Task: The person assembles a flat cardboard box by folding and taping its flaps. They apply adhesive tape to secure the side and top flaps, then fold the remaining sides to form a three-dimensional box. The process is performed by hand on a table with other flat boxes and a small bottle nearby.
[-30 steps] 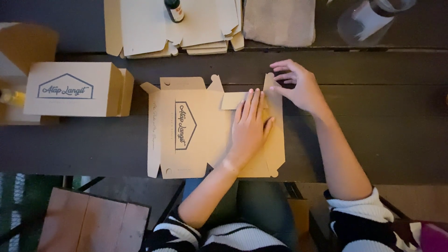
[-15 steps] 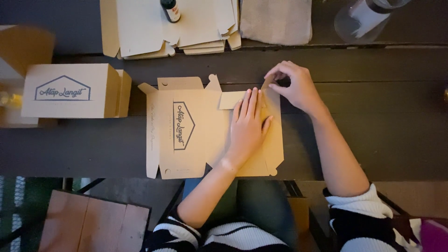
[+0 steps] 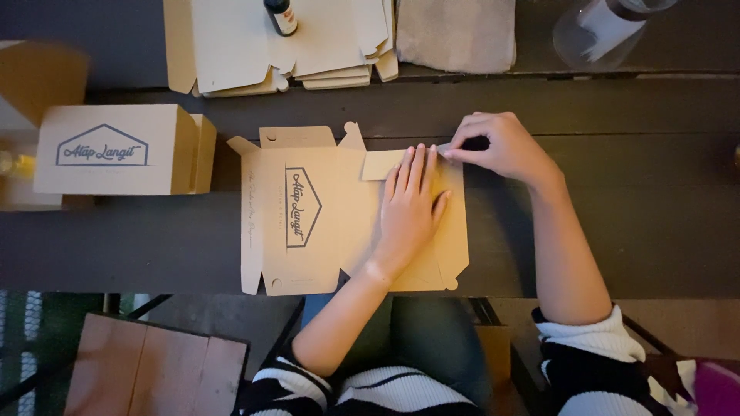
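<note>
Cardboard box blank [image 3: 308,212], unfolded and flat, lies on the dark wooden table [image 3: 617,223] right in front of the person, its long axis running left to right across the view. The printed house-shaped emblem on its left panel is turned sideways, its peak pointing toward the left edge of the view, and small tabs stick out along the far edge.

Left hand [image 3: 412,208] presses down on the right half of the blank, palm flat, fingers stretched out and pointing away from the body, gripping nothing. Right hand [image 3: 497,146] sits at the far right corner, fingertips pinched together on the edge of a narrow flap there, the other fingers curled in.

Moving outward: an assembled cardboard box [image 3: 116,150] with the same emblem stands to the left, well apart from the blank. Along the far side of the table rests a stack of flat blanks [image 3: 231,46] with a small dark bottle [image 3: 280,15] standing on it, a grey cloth [image 3: 456,35] just beside the stack, and a clear glass jar [image 3: 605,27] further right. Striped sleeves show at the bottom.
</note>
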